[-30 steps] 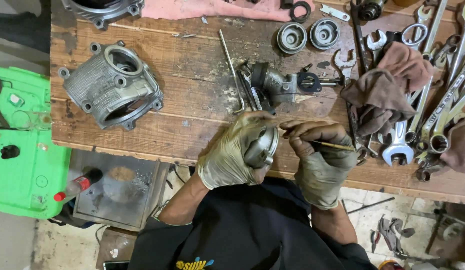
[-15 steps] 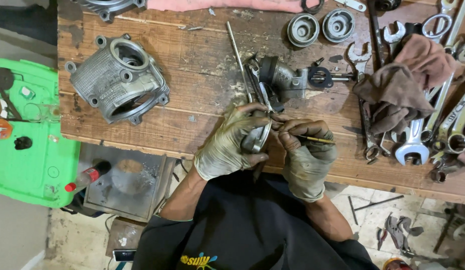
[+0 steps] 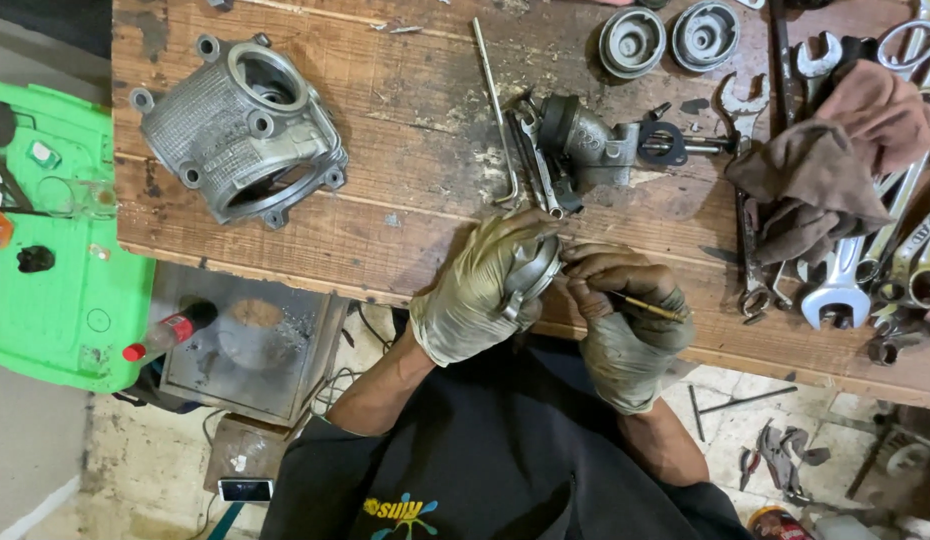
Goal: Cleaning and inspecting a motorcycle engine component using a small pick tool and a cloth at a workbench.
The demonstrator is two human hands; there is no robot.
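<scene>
Nearest to us, at the near edge of the wooden counter (image 3: 405,230), our left hand (image 3: 472,290) in its grimy glove has its fingers curled tight around a round grey metal part (image 3: 533,268), gripping it by the rim. Just at its three o'clock, our right hand (image 3: 625,320), also gloved, pinches a thin brass-coloured pick (image 3: 647,306) between closed fingers, the tool's tip lying toward the metal part; whether it touches the part we cannot tell. Farther out, at about twelve o'clock from the hands, a grey cast fitting (image 3: 595,145) lies on the counter, with a bent rod (image 3: 497,110) and slim tools just beside it at its nine o'clock. At three o'clock, a brown rag (image 3: 835,160) lies over a spread of spanners (image 3: 837,290). At ten o'clock, well apart from the hands, a large ribbed aluminium housing (image 3: 235,125) sits on the boards. Farthest, at one o'clock, two round grey discs (image 3: 670,38) lie side by side. A green plastic tray (image 3: 55,300) sits off the counter's edge at nine o'clock.
</scene>
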